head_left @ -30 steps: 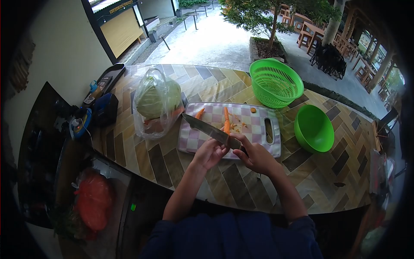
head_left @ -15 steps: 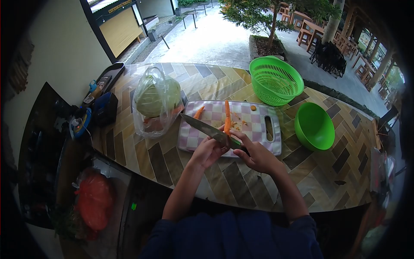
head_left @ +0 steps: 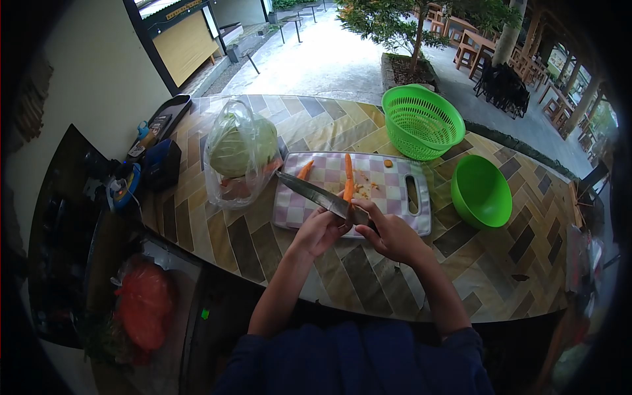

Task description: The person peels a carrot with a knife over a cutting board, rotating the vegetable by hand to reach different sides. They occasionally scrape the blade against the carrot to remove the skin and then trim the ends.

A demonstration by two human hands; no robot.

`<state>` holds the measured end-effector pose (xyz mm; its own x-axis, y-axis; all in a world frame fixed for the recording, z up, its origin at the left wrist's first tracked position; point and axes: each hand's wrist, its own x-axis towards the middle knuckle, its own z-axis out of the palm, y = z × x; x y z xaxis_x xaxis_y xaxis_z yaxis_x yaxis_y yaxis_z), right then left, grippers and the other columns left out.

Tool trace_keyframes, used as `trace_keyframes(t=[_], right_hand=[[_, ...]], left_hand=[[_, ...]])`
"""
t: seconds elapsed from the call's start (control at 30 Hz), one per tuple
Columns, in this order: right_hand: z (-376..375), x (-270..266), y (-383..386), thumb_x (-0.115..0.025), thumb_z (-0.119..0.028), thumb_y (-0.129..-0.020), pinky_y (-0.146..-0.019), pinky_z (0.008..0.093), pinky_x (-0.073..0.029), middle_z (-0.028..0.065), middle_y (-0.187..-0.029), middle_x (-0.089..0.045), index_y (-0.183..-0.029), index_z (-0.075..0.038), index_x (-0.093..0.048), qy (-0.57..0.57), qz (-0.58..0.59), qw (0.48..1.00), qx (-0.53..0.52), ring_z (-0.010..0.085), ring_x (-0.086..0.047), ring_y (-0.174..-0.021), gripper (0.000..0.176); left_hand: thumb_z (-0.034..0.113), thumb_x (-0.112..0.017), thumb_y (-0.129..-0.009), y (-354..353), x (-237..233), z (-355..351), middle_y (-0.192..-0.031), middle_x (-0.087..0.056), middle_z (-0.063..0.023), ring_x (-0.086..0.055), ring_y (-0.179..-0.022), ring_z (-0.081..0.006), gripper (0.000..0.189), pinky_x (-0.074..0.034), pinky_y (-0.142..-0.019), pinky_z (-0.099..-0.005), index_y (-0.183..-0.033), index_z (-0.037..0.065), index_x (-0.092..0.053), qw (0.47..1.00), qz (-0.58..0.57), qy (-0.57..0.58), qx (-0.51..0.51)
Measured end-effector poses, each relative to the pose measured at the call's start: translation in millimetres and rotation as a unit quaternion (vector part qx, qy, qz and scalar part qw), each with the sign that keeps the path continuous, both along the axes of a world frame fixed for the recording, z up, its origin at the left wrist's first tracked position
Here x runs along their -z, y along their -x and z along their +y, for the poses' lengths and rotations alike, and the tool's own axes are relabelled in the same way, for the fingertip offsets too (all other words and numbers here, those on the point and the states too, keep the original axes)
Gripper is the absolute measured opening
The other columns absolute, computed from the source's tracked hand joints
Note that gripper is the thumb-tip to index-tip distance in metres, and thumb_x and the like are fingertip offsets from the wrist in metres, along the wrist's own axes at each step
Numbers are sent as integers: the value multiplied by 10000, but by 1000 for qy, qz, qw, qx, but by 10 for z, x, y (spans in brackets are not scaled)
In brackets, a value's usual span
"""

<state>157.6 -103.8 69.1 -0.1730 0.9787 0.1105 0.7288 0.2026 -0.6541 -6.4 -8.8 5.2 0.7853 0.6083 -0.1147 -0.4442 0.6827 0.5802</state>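
Over the near edge of the checkered cutting board (head_left: pixel 322 172), my right hand (head_left: pixel 394 238) grips the handle of a large knife (head_left: pixel 315 195). The wide blade points up and left, crossing above my left hand (head_left: pixel 320 232). My left hand's fingers are closed round the near end of an orange carrot (head_left: pixel 349 176), partly hidden behind the blade. The carrot's thin end points away from me. A smaller carrot piece (head_left: pixel 305 170) lies on the board's left side, and a round carrot slice (head_left: pixel 388 163) lies near its far right corner. Orange scraps dot the middle.
Left of the board stands a clear plastic bag (head_left: pixel 227 187) holding a cabbage (head_left: pixel 242 153). A green colander (head_left: pixel 421 122) and a green bowl (head_left: pixel 480 192) stand to the right on the patterned table (head_left: pixel 368 283). A red plastic bag (head_left: pixel 145 306) sits lower left.
The knife blade has turned slightly in my right hand, showing its face at a different angle. Both hands and the carrot stay in nearly the same place.
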Motion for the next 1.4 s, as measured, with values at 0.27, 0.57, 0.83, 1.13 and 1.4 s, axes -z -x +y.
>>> trace_keyframes(t=[0.27, 0.57, 0.83, 1.13, 1.4], right_hand=[[-10, -24, -10, -492, -200, -881, -581, 395, -398, 169, -667, -570, -1311, -153, -250, 24, 87, 996, -23, 362, -550, -597, 495], [-26, -1, 1, -480, -214, -889, -539, 396, -380, 151, -597, -518, -1270, -153, -282, 16, 50, 999, 0, 351, -532, -560, 434], [-2, 40, -21, -472, -226, -894, -545, 385, -396, 163, -632, -548, -1220, -121, -312, 10, 62, 998, 6, 342, -551, -567, 378], [-20, -40, -29, -469, -237, -895, -690, 383, -436, 212, -777, -610, -1298, -134, -265, 47, 106, 993, -11, 369, -600, -780, 463], [-25, -47, -43, -475, -222, -891, -716, 410, -434, 235, -825, -605, -1309, -157, -274, 78, 80, 994, -17, 402, -584, -819, 468]], left_hand=[[46, -413, -873, 23, -31, 12, -1067, -554, -37, -540, -923, -107, 460, -421, -778, -258, -1325, 93, -341, 999, -29, -24, 20], [61, -430, -876, -22, -103, -36, -1007, -571, -41, -548, -868, -119, 369, -443, -777, -274, -1245, 67, -439, 1000, 18, -20, -3], [84, -442, -891, -7, 39, -4, -955, -592, -59, -567, -843, -155, 165, -473, -767, -307, -1011, 47, -549, 1000, -14, 8, 15], [100, -449, -896, 8, 44, 7, -1043, -575, -39, -546, -967, -139, 239, -420, -863, -328, -1129, 82, -500, 1000, -11, -6, 14], [111, -465, -896, 14, 12, -33, -1086, -556, -29, -526, -999, -126, 407, -405, -871, -309, -1295, 110, -383, 999, -10, -29, -9]])
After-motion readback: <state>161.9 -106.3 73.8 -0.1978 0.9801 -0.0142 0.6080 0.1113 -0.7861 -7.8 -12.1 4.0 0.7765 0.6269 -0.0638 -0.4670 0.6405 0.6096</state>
